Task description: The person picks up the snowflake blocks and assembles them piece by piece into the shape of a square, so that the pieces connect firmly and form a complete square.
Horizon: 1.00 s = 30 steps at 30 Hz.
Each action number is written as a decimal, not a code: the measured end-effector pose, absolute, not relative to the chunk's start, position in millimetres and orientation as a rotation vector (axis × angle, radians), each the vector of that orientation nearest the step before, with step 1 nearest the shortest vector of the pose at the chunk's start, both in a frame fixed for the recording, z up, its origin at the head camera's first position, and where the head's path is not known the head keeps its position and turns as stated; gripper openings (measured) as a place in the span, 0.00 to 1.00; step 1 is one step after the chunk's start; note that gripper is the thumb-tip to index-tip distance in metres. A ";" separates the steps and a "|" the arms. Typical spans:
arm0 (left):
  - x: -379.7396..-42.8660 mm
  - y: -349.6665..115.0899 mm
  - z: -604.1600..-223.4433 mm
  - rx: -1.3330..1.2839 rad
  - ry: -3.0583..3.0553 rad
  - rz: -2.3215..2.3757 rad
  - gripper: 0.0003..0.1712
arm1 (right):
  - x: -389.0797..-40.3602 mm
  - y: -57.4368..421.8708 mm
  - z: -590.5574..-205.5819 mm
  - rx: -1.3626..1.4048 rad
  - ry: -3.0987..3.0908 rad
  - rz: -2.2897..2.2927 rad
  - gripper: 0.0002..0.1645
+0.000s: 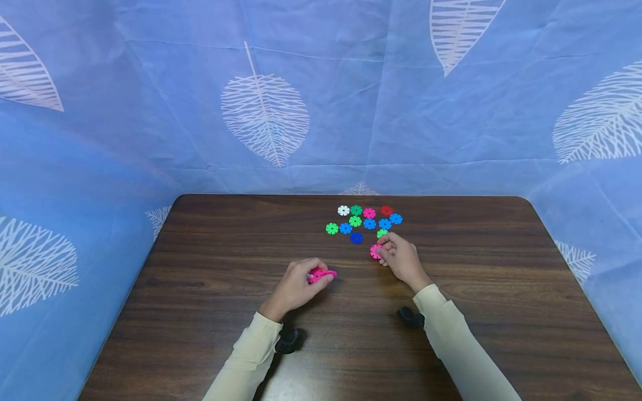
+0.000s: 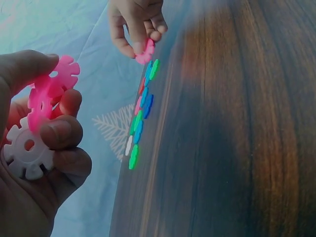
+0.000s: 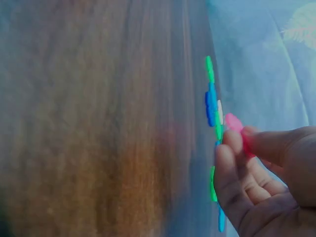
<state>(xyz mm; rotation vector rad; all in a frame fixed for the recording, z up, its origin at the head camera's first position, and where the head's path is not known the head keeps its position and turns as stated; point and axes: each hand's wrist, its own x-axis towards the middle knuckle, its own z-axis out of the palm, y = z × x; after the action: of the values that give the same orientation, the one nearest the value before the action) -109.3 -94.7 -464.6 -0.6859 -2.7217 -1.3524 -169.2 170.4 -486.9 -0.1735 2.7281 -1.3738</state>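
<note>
My left hand (image 1: 299, 285) grips a small chain of notched plastic discs. In the left wrist view it shows pink discs (image 2: 63, 76) linked together, with a white disc (image 2: 28, 148) at the lower end against the palm. Between the thumb and index finger of my right hand (image 1: 401, 260) is a single pink disc (image 1: 375, 252), pinched at its edge and raised above the tabletop. Just beyond the right fingertips lies a light green disc (image 1: 382, 233), partly covered by the hand in the head view.
Several more notched discs lie flat near the back edge of the brown wooden table (image 1: 215, 239): a white disc (image 1: 343, 210), a red disc (image 1: 387, 210), a dark blue disc (image 1: 356, 238), and other blue, green and pink ones. A blue leaf-patterned cloth (image 1: 331, 122) hangs behind.
</note>
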 end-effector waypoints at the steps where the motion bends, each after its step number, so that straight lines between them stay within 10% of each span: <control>1: -109.3 -94.5 -465.0 -0.696 -2.712 -1.348 0.08 | -166.8 170.6 -486.3 -0.173 2.724 -1.382 0.11; 30: -109.0 -84.7 -458.1 -0.757 -2.501 -1.320 0.05 | -117.9 134.0 -440.9 -0.241 2.164 -1.823 0.19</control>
<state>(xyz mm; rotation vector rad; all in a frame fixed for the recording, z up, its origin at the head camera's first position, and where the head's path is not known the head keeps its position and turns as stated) -109.0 -84.7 -458.1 -0.7571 -2.5006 -1.3196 -117.9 134.0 -440.9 -0.2409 2.1637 -1.8227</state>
